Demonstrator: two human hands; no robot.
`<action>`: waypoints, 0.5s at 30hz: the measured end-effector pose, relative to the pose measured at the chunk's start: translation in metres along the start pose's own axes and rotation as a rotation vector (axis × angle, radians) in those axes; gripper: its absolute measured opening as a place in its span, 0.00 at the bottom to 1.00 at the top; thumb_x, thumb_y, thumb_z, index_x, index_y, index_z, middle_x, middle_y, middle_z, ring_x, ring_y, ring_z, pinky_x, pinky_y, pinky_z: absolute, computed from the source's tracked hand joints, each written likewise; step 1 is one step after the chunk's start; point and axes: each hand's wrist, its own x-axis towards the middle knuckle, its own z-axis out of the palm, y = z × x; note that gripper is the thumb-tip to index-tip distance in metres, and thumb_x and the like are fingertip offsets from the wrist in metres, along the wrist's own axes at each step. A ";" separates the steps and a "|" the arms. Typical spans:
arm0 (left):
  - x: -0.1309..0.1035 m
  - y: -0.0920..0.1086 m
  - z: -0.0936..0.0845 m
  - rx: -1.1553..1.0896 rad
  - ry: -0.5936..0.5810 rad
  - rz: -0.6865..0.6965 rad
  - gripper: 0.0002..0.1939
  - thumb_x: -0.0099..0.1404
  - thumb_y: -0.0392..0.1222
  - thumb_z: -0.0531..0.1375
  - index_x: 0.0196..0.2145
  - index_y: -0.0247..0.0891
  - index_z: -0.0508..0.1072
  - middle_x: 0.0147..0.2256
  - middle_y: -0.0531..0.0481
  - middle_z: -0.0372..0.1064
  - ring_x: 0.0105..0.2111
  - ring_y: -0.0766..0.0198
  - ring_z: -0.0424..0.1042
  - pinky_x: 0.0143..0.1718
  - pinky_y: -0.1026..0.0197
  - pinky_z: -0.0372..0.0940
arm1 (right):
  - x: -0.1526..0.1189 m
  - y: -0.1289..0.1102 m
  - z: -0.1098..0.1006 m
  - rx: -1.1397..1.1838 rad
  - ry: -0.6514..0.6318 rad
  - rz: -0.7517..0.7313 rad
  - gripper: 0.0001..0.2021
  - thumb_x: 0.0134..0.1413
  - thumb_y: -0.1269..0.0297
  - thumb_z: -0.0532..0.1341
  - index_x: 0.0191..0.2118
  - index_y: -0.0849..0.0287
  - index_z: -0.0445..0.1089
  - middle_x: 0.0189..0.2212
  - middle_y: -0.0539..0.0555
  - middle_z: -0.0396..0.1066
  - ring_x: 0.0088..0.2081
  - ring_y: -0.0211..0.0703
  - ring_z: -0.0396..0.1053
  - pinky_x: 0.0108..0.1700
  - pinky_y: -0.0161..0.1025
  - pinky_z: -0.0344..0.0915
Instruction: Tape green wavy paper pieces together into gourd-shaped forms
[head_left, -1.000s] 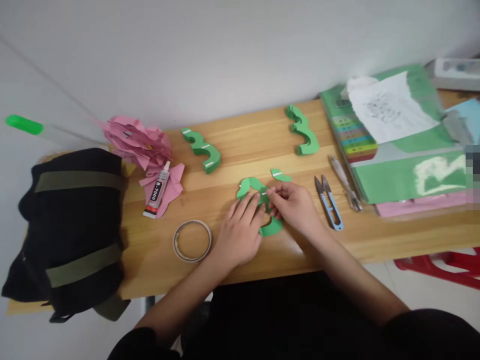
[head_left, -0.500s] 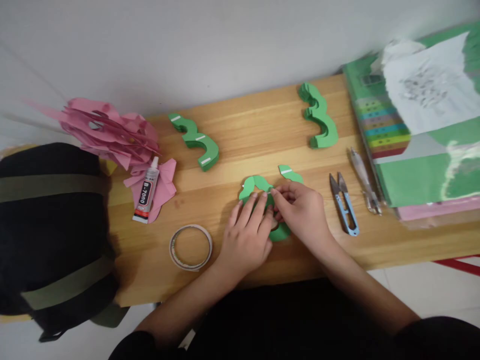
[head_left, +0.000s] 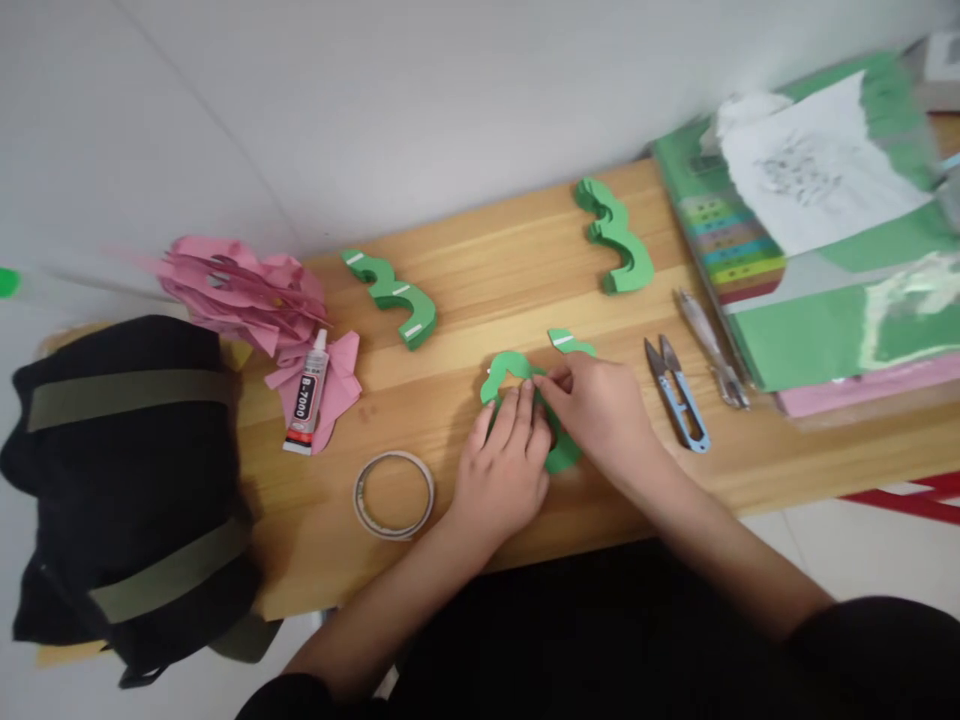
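Observation:
Wavy green paper pieces (head_left: 511, 363) lie on the wooden table in front of me, partly covered by my hands. My left hand (head_left: 504, 465) rests on them with its fingers stretched out flat. Just to its right, my right hand (head_left: 600, 405) has thumb and forefinger pinched at the edge of the green paper; whatever is between the fingertips is too small to make out. Another green piece with a white strip (head_left: 571, 342) shows behind my right hand. Two stacks of green curved pieces stand farther back, one at the left (head_left: 409, 298) and one at the right (head_left: 622, 245).
A tape roll (head_left: 394, 495), a glue tube (head_left: 306, 395) on pink paper (head_left: 345, 365) and a black bag (head_left: 135, 480) are at the left. Blue snips (head_left: 679, 395), a pen (head_left: 712, 350) and green packets (head_left: 817, 325) under white paper (head_left: 825, 165) lie at the right.
The camera view has shifted, bringing more of the bag and packets into view. My right hand has moved slightly at the paper's edge; my left hand stays flat on it.

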 end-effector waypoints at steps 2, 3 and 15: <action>-0.001 0.000 0.001 0.002 -0.001 -0.001 0.21 0.63 0.36 0.52 0.53 0.30 0.70 0.60 0.38 0.62 0.59 0.51 0.64 0.59 0.51 0.56 | 0.004 0.000 -0.004 -0.004 0.016 0.029 0.14 0.46 0.63 0.66 0.19 0.55 0.61 0.18 0.53 0.69 0.22 0.46 0.69 0.26 0.40 0.58; -0.001 0.000 0.000 0.003 -0.004 0.000 0.21 0.63 0.36 0.52 0.53 0.30 0.70 0.60 0.37 0.62 0.59 0.51 0.64 0.59 0.50 0.56 | 0.006 0.001 -0.006 0.004 0.029 0.041 0.16 0.43 0.63 0.68 0.19 0.54 0.59 0.17 0.52 0.68 0.22 0.46 0.69 0.26 0.39 0.58; -0.001 -0.023 -0.019 -0.287 0.259 -0.178 0.17 0.64 0.36 0.55 0.50 0.35 0.71 0.56 0.38 0.65 0.58 0.51 0.63 0.58 0.44 0.60 | -0.028 0.052 -0.034 0.300 0.344 -0.137 0.07 0.50 0.61 0.59 0.30 0.58 0.70 0.20 0.51 0.72 0.21 0.40 0.68 0.27 0.37 0.61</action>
